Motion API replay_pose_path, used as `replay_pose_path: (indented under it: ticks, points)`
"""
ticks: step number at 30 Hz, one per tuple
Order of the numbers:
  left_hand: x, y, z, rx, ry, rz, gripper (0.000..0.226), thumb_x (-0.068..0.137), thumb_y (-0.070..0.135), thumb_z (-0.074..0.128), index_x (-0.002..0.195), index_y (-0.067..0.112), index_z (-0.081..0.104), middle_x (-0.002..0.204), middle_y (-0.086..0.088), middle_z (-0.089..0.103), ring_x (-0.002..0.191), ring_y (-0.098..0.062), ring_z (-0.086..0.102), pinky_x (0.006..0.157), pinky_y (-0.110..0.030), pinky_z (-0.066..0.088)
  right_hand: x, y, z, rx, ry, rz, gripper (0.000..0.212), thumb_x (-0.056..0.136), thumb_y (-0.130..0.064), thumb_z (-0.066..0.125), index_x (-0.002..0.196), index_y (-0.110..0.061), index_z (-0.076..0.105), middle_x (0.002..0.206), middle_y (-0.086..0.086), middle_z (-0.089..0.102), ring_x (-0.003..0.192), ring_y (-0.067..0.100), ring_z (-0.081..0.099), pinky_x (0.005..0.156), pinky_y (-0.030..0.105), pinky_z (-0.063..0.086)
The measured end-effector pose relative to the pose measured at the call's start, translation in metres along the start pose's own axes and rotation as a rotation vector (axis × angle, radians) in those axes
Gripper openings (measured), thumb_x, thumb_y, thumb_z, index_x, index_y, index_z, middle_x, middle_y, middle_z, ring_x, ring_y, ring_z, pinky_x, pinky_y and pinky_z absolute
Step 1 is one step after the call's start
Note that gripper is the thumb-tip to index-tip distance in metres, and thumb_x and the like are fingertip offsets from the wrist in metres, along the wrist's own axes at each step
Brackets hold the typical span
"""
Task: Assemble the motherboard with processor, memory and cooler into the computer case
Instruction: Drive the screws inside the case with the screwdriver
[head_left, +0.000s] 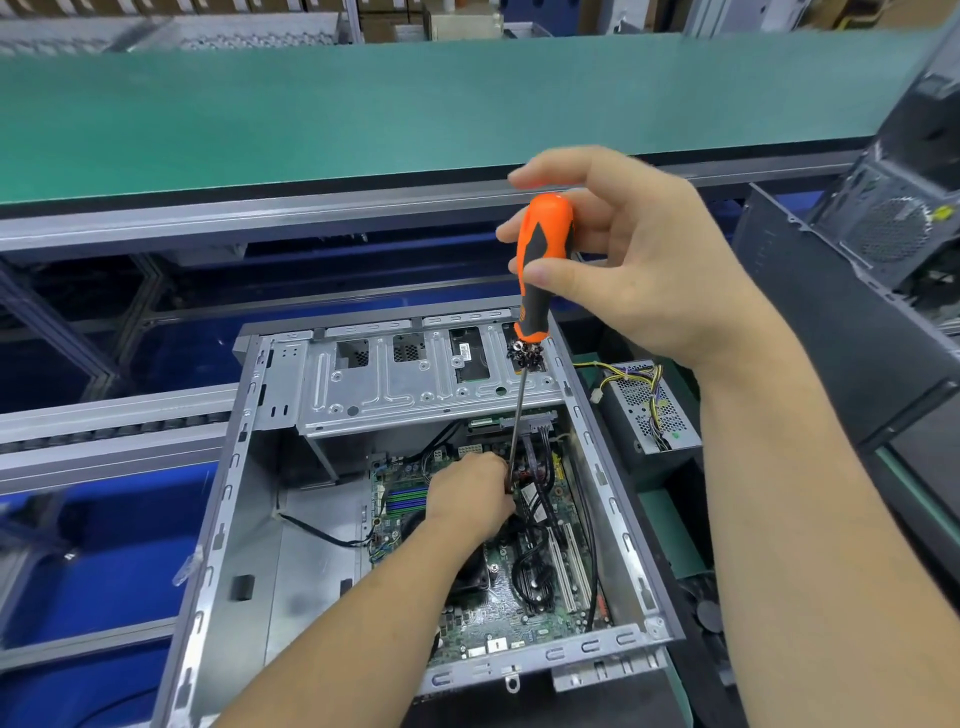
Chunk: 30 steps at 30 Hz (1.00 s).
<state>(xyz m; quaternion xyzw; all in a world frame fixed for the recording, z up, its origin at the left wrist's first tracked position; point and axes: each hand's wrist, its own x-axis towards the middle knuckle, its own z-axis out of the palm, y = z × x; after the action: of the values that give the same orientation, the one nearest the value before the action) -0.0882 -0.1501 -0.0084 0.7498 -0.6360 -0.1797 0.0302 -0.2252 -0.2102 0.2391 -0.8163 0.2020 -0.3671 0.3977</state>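
An open grey computer case (236, 519) lies in front of me with the green motherboard (498, 618) inside it. My right hand (634, 260) grips the orange-and-black handle of a long screwdriver (540, 260), held upright above the case. Several small screws cling in a cluster to the shaft just below the handle. My left hand (470, 499) is down inside the case, its fingers curled round the lower end of the shaft near the board's upper part. The tip and whatever is under it are hidden by that hand. Blue memory slots (408, 499) lie left of it.
A silver drive cage (415, 384) spans the far end of the case. A power supply (649, 410) with yellow and black wires sits right of the case. Another dark case (893, 228) stands at the far right. A green conveyor belt (415, 109) runs behind.
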Motion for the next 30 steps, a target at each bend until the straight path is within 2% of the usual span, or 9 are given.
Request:
replay_pose_path:
  ticks: [3, 6, 8, 11, 14, 17, 19, 27, 30]
  points:
    - [0.000, 0.001, -0.001, 0.016, -0.001, 0.000, 0.021, 0.088, 0.025, 0.064, 0.075, 0.019, 0.050, 0.095, -0.003, 0.061, 0.088, -0.027, 0.061, 0.067, -0.035, 0.047, 0.003, -0.001, 0.000, 0.035, -0.031, 0.033, 0.041, 0.087, 0.010, 0.067, 0.113, -0.018, 0.054, 0.107, 0.016, 0.072, 0.097, 0.015, 0.073, 0.087, 0.034, 0.060]
    - [-0.001, 0.001, -0.002, 0.028, -0.005, 0.005, 0.020, 0.089, 0.026, 0.064, 0.077, 0.018, 0.052, 0.095, -0.003, 0.060, 0.083, -0.027, 0.061, 0.066, -0.034, 0.044, 0.004, 0.000, 0.001, 0.038, -0.056, 0.027, 0.040, 0.088, 0.010, 0.066, 0.115, -0.017, 0.058, 0.110, 0.016, 0.071, 0.101, 0.012, 0.072, 0.086, 0.031, 0.059]
    - [-0.001, 0.001, -0.003, 0.026, -0.006, 0.004, 0.020, 0.089, 0.026, 0.064, 0.076, 0.018, 0.052, 0.094, -0.003, 0.059, 0.080, -0.026, 0.061, 0.066, -0.034, 0.045, 0.005, 0.000, 0.003, 0.016, -0.031, 0.013, 0.040, 0.086, 0.008, 0.070, 0.117, -0.016, 0.061, 0.107, 0.016, 0.071, 0.099, 0.017, 0.072, 0.086, 0.031, 0.060]
    - [-0.002, 0.001, -0.003, 0.016, 0.001, 0.001, 0.017, 0.088, 0.023, 0.062, 0.075, 0.017, 0.053, 0.091, -0.003, 0.060, 0.081, -0.026, 0.061, 0.066, -0.034, 0.047, 0.006, 0.002, 0.006, -0.080, 0.045, -0.035, 0.040, 0.080, -0.004, 0.081, 0.114, -0.018, 0.064, 0.101, 0.014, 0.069, 0.091, 0.027, 0.069, 0.086, 0.040, 0.059]
    - [-0.002, 0.002, -0.004, 0.022, 0.004, -0.004, 0.010, 0.088, 0.021, 0.062, 0.081, 0.015, 0.060, 0.091, -0.003, 0.061, 0.080, -0.027, 0.062, 0.069, -0.035, 0.052, 0.005, 0.003, 0.006, -0.139, 0.075, -0.061, 0.042, 0.077, -0.013, 0.086, 0.112, -0.022, 0.066, 0.100, 0.007, 0.068, 0.085, 0.027, 0.066, 0.083, 0.041, 0.058]
    - [-0.002, 0.003, -0.004, 0.035, 0.004, -0.009, 0.009, 0.087, 0.021, 0.063, 0.081, 0.015, 0.059, 0.091, -0.003, 0.062, 0.081, -0.027, 0.063, 0.071, -0.036, 0.053, 0.004, 0.003, 0.005, -0.126, 0.074, -0.072, 0.043, 0.076, -0.012, 0.086, 0.112, -0.025, 0.066, 0.097, -0.014, 0.066, 0.083, 0.023, 0.066, 0.083, 0.040, 0.058]
    - [-0.002, 0.003, -0.004, 0.040, 0.007, -0.015, 0.008, 0.087, 0.021, 0.063, 0.082, 0.015, 0.059, 0.092, -0.004, 0.063, 0.081, -0.028, 0.063, 0.071, -0.036, 0.053, 0.003, 0.003, 0.004, -0.115, 0.071, -0.075, 0.044, 0.076, -0.011, 0.085, 0.114, -0.025, 0.066, 0.095, -0.020, 0.064, 0.083, 0.022, 0.067, 0.081, 0.040, 0.059]
    - [-0.001, 0.003, -0.001, 0.046, 0.018, -0.016, 0.009, 0.086, 0.022, 0.063, 0.081, 0.016, 0.059, 0.090, -0.003, 0.062, 0.081, -0.027, 0.062, 0.066, -0.033, 0.046, 0.000, 0.008, 0.000, -0.084, 0.098, -0.066, 0.044, 0.076, -0.008, 0.085, 0.113, -0.022, 0.067, 0.096, -0.016, 0.064, 0.083, 0.020, 0.067, 0.075, 0.038, 0.061]
    - [0.000, 0.002, 0.000, 0.045, 0.017, -0.010, 0.009, 0.086, 0.023, 0.064, 0.082, 0.016, 0.059, 0.092, -0.003, 0.063, 0.082, -0.028, 0.062, 0.067, -0.034, 0.046, -0.001, 0.012, 0.000, -0.083, 0.103, -0.058, 0.043, 0.075, -0.009, 0.086, 0.112, -0.022, 0.067, 0.097, -0.009, 0.065, 0.084, 0.026, 0.068, 0.073, 0.040, 0.061]
